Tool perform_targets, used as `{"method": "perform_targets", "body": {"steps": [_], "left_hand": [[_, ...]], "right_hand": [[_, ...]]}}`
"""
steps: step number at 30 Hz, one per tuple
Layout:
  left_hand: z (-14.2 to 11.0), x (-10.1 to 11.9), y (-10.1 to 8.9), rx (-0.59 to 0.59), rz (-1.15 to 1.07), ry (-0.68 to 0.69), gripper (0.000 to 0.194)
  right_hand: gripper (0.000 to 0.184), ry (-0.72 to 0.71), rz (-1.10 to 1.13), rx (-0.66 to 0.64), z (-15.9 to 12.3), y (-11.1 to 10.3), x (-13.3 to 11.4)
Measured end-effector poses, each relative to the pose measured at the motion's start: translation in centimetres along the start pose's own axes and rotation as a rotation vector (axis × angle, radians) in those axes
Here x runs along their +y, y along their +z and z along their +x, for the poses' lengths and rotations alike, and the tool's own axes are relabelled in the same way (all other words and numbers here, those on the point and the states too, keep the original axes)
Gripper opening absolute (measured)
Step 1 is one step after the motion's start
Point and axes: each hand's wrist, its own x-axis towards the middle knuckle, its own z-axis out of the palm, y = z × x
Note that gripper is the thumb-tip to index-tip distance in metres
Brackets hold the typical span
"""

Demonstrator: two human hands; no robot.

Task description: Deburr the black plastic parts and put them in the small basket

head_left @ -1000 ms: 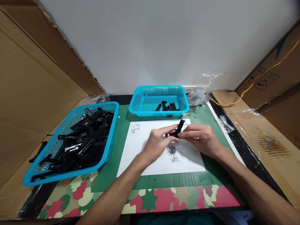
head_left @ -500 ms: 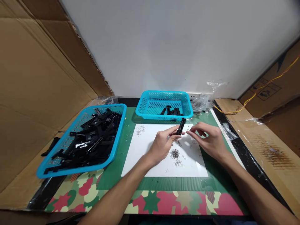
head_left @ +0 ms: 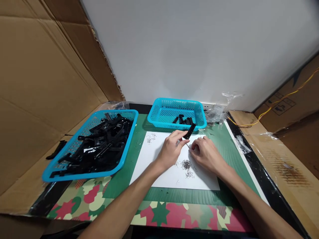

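Note:
My left hand (head_left: 171,147) grips a slim black plastic part (head_left: 190,131) between thumb and fingers, its far end tilted up to the right. Close beside it, my right hand (head_left: 205,152) has its fingers closed at the end of a thin grey metallic stick (head_left: 187,145). That stick spans the small gap between both hands; its exact kind cannot be made out. Beneath them on a white sheet (head_left: 159,179) lies a small pile of thin bent wire pieces (head_left: 186,164), with looser ones around it. More wire pieces (head_left: 150,137) lie at the sheet's far left corner.
A large blue basket (head_left: 136,126) full of black plastic parts (head_left: 107,139) stands at left. Behind the sheet, a smaller blue basket (head_left: 159,124) holds several black parts. Cardboard (head_left: 45,66) walls the left side. Clear plastic bags (head_left: 215,113) and a yellow cable (head_left: 261,114) lie at right.
My right hand has moved left and down toward the sheet, and its fingers now close at the grey stick. The black part in my left hand leans further right. The view has shifted slightly.

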Motion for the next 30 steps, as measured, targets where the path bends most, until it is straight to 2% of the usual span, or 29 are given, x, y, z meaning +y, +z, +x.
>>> {"method": "perform_targets", "body": {"steps": [3, 6, 10, 13, 15, 18, 21, 30], "left_hand": [[0.1, 0.0, -0.1, 0.004, 0.028, -0.036, 0.033], [0.1, 0.2, -0.2, 0.009, 0.026, -0.052, 0.034], [0.0, 0.3, 0.0, -0.015, 0.027, -0.056, 0.034], [-0.1, 0.0, 0.4, -0.1, 0.114, -0.013, 0.025], [-0.1, -0.3, 0.6, -0.188, 0.205, 0.048, 0.019], [-0.1, -0.6, 0.9, -0.268, 0.286, 0.125, 0.017], [-0.1, -0.8, 1.0, -0.29, 0.328, 0.163, 0.02], [-0.2, -1.1, 1.3, -0.294, 0.341, 0.184, 0.017]], "right_hand": [[0.015, 0.026, -0.029, 0.003, 0.2, 0.0, 0.0], [0.015, 0.081, 0.024, 0.024, 0.0, -0.5, 1.1], [0.013, 0.154, 0.207, 0.049, -0.6, -2.4, 3.3], [0.008, 0.16, 0.381, 0.036, -1.1, -3.5, 4.0], [0.004, 0.132, 0.463, 0.038, -1.3, -3.6, 3.8], [0.009, 0.105, 0.544, -0.027, -1.2, -3.2, 3.0], [0.015, 0.098, 0.511, -0.078, -1.0, -2.9, 2.4], [0.023, 0.083, 0.467, -0.076, -1.1, -2.2, 2.4]]}}
